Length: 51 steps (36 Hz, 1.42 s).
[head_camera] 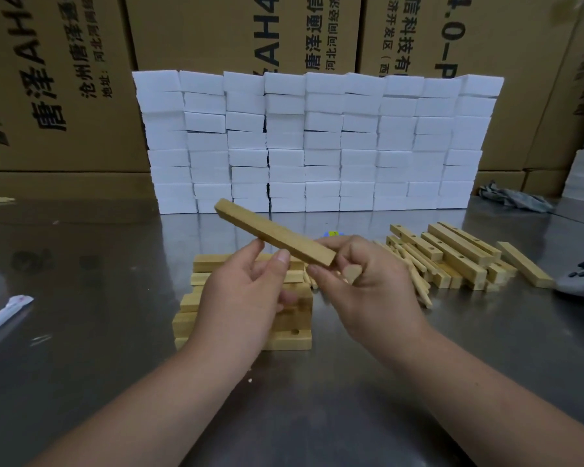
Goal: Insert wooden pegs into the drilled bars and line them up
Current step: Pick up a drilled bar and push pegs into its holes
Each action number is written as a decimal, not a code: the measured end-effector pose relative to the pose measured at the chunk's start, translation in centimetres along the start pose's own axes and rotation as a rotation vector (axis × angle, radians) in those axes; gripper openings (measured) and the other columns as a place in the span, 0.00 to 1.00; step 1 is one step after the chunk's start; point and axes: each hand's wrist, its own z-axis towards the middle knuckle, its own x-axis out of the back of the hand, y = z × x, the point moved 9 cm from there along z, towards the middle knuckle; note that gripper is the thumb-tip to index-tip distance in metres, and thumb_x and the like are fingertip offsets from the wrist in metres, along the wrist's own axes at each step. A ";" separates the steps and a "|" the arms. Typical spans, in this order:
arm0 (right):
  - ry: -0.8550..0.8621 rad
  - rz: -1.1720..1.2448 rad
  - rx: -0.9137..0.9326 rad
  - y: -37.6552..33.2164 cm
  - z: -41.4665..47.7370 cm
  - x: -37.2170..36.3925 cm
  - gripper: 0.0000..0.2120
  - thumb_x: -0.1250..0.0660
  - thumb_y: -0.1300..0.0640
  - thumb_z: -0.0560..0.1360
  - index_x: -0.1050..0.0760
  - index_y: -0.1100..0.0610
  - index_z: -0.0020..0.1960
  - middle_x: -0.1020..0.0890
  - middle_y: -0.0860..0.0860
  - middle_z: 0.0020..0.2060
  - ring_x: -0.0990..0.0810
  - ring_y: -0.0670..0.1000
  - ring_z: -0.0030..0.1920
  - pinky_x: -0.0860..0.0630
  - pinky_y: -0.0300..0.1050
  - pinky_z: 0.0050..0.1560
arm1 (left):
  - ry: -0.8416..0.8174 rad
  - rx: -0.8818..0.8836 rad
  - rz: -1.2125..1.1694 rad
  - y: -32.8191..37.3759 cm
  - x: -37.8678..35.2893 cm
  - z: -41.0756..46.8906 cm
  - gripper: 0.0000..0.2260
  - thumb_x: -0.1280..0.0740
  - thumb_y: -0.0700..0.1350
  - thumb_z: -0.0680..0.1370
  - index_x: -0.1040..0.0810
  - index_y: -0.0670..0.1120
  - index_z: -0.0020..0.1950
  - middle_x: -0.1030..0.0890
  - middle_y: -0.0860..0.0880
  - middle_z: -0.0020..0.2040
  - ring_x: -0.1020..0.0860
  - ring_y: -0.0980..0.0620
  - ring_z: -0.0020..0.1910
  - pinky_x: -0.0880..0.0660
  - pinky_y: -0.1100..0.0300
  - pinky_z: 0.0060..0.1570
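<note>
A wooden bar (270,232) is held tilted above the table, its far end up and to the left. My right hand (368,284) grips its near end, and a wooden peg (351,274) pokes out between that hand's fingers. My left hand (243,291) touches the bar's underside with thumb and fingertips. Beneath the hands lies a row of lined-up bars (284,338), one showing a drilled hole. To the right sits a loose pile of drilled bars (459,257) with a heap of pegs (415,267) beside it.
A wall of stacked white foam blocks (317,143) stands behind the work, with cardboard boxes (58,79) beyond. A grey rag (516,198) lies at the back right, a grey object (580,281) at the right edge, and a white wrapped stick (4,315) at the left on the metal table (98,264).
</note>
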 end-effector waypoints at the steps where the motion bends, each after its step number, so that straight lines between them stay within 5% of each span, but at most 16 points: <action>1: -0.030 -0.046 0.026 -0.3 -0.1 -0.3 0.16 0.32 0.57 0.68 0.34 0.42 0.29 0.20 0.34 0.42 0.22 0.40 0.40 0.29 0.35 0.38 | -0.008 0.005 -0.053 0.0 -0.1 0.1 0.20 0.38 0.48 0.77 0.30 0.47 0.69 0.16 0.57 0.39 0.18 0.56 0.33 0.24 0.66 0.32; 3: -0.062 -0.149 0.092 -1.0 -0.1 -0.8 0.21 0.31 0.56 0.68 0.42 0.45 0.28 0.21 0.39 0.42 0.22 0.46 0.40 0.27 0.45 0.38 | -0.013 0.021 -0.120 -0.1 -0.2 0.2 0.17 0.38 0.48 0.78 0.29 0.47 0.67 0.16 0.55 0.41 0.17 0.53 0.35 0.23 0.64 0.33; 7: -0.176 -0.216 0.115 -1.3 -0.3 -2.2 0.25 0.29 0.61 0.69 0.43 0.43 0.28 0.20 0.46 0.46 0.22 0.52 0.42 0.26 0.50 0.39 | 0.021 0.074 -0.189 -1.0 0.0 0.7 0.13 0.36 0.46 0.77 0.30 0.49 0.62 0.15 0.52 0.40 0.18 0.51 0.37 0.20 0.54 0.41; 10: -0.265 -0.190 0.104 -0.9 -0.8 -3.1 0.22 0.30 0.59 0.69 0.39 0.42 0.29 0.21 0.43 0.47 0.23 0.47 0.43 0.28 0.45 0.39 | 0.038 0.075 -0.208 -1.2 0.2 0.9 0.13 0.35 0.42 0.77 0.31 0.52 0.60 0.16 0.54 0.37 0.17 0.52 0.38 0.22 0.54 0.42; 13: -0.294 -0.152 0.076 -0.9 -1.0 -3.3 0.09 0.36 0.41 0.66 0.36 0.37 0.34 0.23 0.41 0.44 0.26 0.42 0.43 0.30 0.40 0.40 | 0.041 0.063 -0.219 -1.0 0.3 0.9 0.13 0.37 0.39 0.77 0.28 0.51 0.59 0.16 0.53 0.35 0.18 0.56 0.34 0.24 0.64 0.32; 16: -0.241 -0.106 -0.021 0.0 -0.6 -2.0 0.14 0.44 0.34 0.63 0.36 0.44 0.34 0.26 0.44 0.36 0.27 0.45 0.38 0.29 0.48 0.40 | 0.055 0.107 -0.285 -1.2 0.8 1.1 0.10 0.41 0.37 0.77 0.21 0.46 0.50 0.17 0.47 0.37 0.20 0.53 0.32 0.25 0.64 0.28; 21: -0.153 -0.092 -0.208 2.4 0.0 0.4 0.22 0.57 0.32 0.67 0.35 0.45 0.30 0.29 0.41 0.26 0.33 0.41 0.29 0.38 0.35 0.30 | 0.097 0.191 -0.438 -1.9 1.4 1.4 0.14 0.44 0.38 0.79 0.20 0.49 0.46 0.17 0.50 0.38 0.23 0.55 0.27 0.26 0.65 0.27; 27: -0.128 -0.213 -0.300 3.7 -0.4 0.2 0.25 0.42 0.30 0.64 0.32 0.54 0.32 0.29 0.44 0.25 0.32 0.46 0.29 0.35 0.46 0.33 | 0.086 0.166 -0.445 -1.7 1.4 1.2 0.14 0.44 0.41 0.81 0.20 0.51 0.46 0.16 0.52 0.37 0.23 0.58 0.27 0.27 0.65 0.29; 37: -0.097 -0.209 -0.314 3.4 -0.6 0.3 0.22 0.35 0.35 0.62 0.28 0.56 0.34 0.30 0.43 0.22 0.34 0.44 0.26 0.36 0.42 0.30 | 0.076 0.128 -0.331 -1.3 1.1 1.0 0.11 0.44 0.45 0.82 0.23 0.55 0.55 0.17 0.57 0.38 0.25 0.62 0.27 0.28 0.65 0.32; 46: -0.157 -0.116 -0.269 2.2 -0.7 -0.5 0.10 0.35 0.39 0.63 0.24 0.44 0.32 0.22 0.51 0.28 0.23 0.53 0.32 0.23 0.54 0.37 | 0.057 0.097 -0.290 -0.6 0.9 0.4 0.12 0.45 0.46 0.82 0.23 0.57 0.56 0.17 0.57 0.39 0.29 0.61 0.24 0.29 0.69 0.27; 51: -0.209 -0.089 -0.191 1.3 -0.8 -0.9 0.05 0.32 0.44 0.68 0.21 0.36 0.34 0.21 0.50 0.28 0.23 0.53 0.32 0.24 0.52 0.36 | 0.074 0.081 -0.254 -0.5 1.0 0.3 0.12 0.44 0.46 0.81 0.23 0.57 0.56 0.17 0.54 0.42 0.25 0.61 0.30 0.29 0.69 0.27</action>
